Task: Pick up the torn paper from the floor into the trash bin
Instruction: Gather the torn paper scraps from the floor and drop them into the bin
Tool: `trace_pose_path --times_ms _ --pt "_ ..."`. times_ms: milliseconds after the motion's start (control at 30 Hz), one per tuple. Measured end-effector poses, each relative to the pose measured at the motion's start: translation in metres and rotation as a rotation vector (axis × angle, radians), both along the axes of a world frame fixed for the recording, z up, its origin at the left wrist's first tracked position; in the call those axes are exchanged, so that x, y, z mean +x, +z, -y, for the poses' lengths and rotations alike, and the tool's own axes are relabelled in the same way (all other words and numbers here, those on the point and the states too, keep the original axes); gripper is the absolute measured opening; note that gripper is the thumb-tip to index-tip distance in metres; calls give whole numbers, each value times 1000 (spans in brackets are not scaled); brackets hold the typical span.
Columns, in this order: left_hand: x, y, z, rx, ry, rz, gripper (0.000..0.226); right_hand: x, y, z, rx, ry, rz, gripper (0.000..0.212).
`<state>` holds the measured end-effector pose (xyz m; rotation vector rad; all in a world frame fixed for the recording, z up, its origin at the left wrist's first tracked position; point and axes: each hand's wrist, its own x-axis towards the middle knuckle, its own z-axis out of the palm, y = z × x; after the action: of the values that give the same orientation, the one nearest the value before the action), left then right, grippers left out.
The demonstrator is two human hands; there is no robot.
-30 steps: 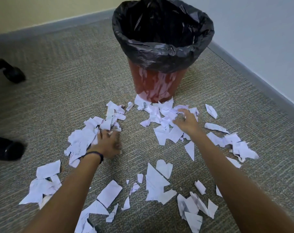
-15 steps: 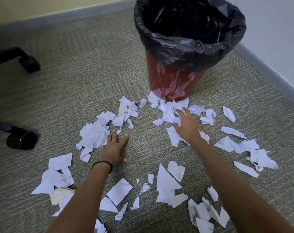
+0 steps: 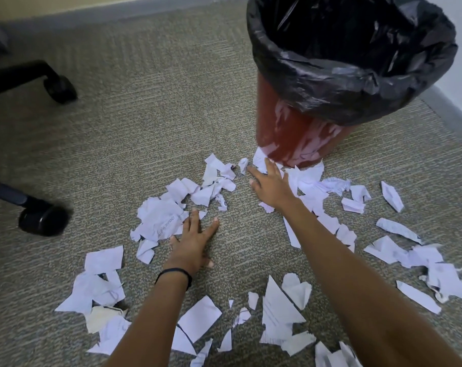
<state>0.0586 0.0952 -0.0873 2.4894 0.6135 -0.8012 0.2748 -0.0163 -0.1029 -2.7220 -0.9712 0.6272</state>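
Several white torn paper scraps (image 3: 161, 218) lie scattered over the carpet in front of a red trash bin (image 3: 290, 136) lined with a black bag (image 3: 351, 83). My left hand (image 3: 195, 242) lies flat on the carpet, fingers straight, at the right edge of a crumpled paper heap. My right hand (image 3: 272, 186) reaches forward with spread fingers and rests on the scraps (image 3: 312, 184) at the foot of the bin. Neither hand holds paper.
Two black chair casters (image 3: 43, 219) (image 3: 60, 88) on their legs stand at the left. A grey baseboard (image 3: 447, 107) and white wall run behind the bin on the right. More scraps (image 3: 282, 319) lie near the bottom between my forearms.
My right hand slid forward and left, up to the foot of the bin. My left hand stayed flat by the crumpled heap. The view shifted left, so the bin now sits further right.
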Motion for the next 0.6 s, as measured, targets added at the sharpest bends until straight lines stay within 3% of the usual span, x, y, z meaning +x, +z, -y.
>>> trace_pose_path --times_ms 233,433,500,600 --pt "0 1 1 -4 9 -1 101 2 -5 -12 -117 -52 161 54" --pt "-1 1 1 -8 16 7 101 7 -6 20 55 -14 290 34" --pt "-1 -1 1 -8 20 16 100 3 0 43 154 24 223 19" --pt "-2 -3 1 -7 21 31 101 -4 18 78 318 24 -92 14"
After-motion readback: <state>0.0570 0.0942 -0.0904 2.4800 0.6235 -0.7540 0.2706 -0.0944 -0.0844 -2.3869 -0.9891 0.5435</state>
